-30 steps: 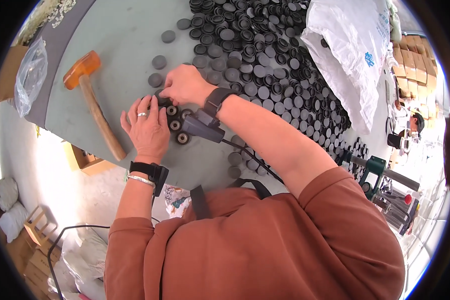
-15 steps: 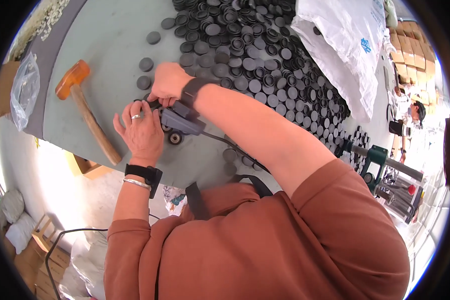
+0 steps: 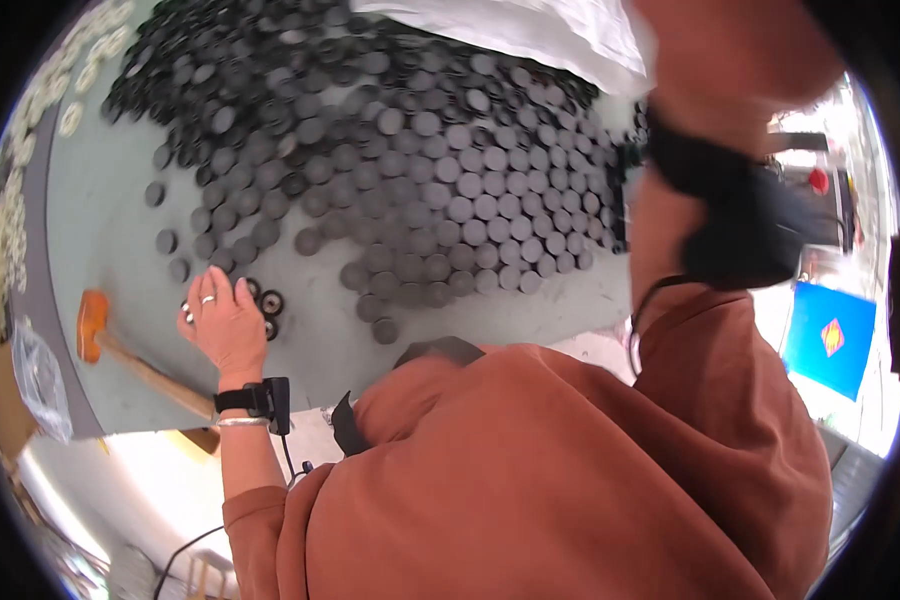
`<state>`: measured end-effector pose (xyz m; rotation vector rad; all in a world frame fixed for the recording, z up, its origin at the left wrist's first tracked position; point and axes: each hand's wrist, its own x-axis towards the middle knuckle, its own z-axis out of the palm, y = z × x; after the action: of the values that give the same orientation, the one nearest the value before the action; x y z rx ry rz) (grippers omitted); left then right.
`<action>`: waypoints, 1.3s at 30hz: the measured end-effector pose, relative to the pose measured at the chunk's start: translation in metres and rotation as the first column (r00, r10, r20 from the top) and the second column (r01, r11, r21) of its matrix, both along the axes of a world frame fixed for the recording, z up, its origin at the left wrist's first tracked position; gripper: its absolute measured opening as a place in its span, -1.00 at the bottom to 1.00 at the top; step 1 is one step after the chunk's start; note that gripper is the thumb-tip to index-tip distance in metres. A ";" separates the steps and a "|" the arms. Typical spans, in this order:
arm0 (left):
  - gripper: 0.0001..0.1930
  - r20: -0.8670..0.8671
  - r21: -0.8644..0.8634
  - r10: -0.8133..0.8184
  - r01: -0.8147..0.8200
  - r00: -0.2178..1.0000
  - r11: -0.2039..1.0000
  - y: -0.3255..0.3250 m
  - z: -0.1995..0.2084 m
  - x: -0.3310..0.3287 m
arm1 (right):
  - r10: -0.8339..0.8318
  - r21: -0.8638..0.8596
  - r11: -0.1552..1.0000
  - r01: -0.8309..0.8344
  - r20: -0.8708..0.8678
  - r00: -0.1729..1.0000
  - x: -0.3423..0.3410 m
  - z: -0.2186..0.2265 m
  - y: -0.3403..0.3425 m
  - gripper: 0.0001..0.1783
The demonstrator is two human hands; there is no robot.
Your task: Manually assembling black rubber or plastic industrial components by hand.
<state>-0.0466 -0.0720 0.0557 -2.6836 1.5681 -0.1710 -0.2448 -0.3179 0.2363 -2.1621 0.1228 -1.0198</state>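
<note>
My left hand [image 3: 220, 322], a ring on one finger, lies flat on the grey-green table [image 3: 110, 235] with its fingers apart. It partly covers a few small black ring-shaped parts [image 3: 270, 301]. My right hand [image 3: 740, 50] is lifted close to the camera at the upper right and is blurred. A black strap and a black device [image 3: 755, 225] sit on its wrist. What the right hand's fingers hold is not visible. A wide spread of several black round caps [image 3: 420, 170] covers the table beyond my left hand.
A mallet with an orange head [image 3: 93, 325] and a wooden handle lies left of my left hand near the table's edge. A clear plastic bag [image 3: 38, 380] hangs at the left corner. A white bag [image 3: 530, 30] lies at the far side. A blue box [image 3: 830, 335] stands at the right.
My right hand has left the small parts and swung up to the right, near the camera. My left hand has flattened onto the table. The view has turned to the right.
</note>
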 end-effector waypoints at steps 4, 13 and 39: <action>-0.63 -0.034 -0.078 -0.013 0.010 0.999 0.997 -0.006 0.019 -0.008 | -0.052 0.138 0.989 0.048 0.024 0.998 -0.055 0.012 -0.005 -0.70; -0.68 -0.830 -0.465 -0.516 -0.251 -0.211 0.849 -0.099 0.255 -0.079 | 0.029 0.467 0.877 -0.117 0.192 0.981 -0.225 0.053 -0.002 -0.73; -0.67 -0.593 -0.805 -0.795 0.081 -0.130 0.587 -0.114 0.334 -0.042 | 0.293 0.150 0.907 -0.393 0.443 0.847 -0.130 0.107 0.149 -0.83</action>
<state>-0.0883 -0.1862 0.3894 -2.0030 3.2702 2.0957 -0.3745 -0.1694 0.3437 -1.6331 -0.3235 -1.1547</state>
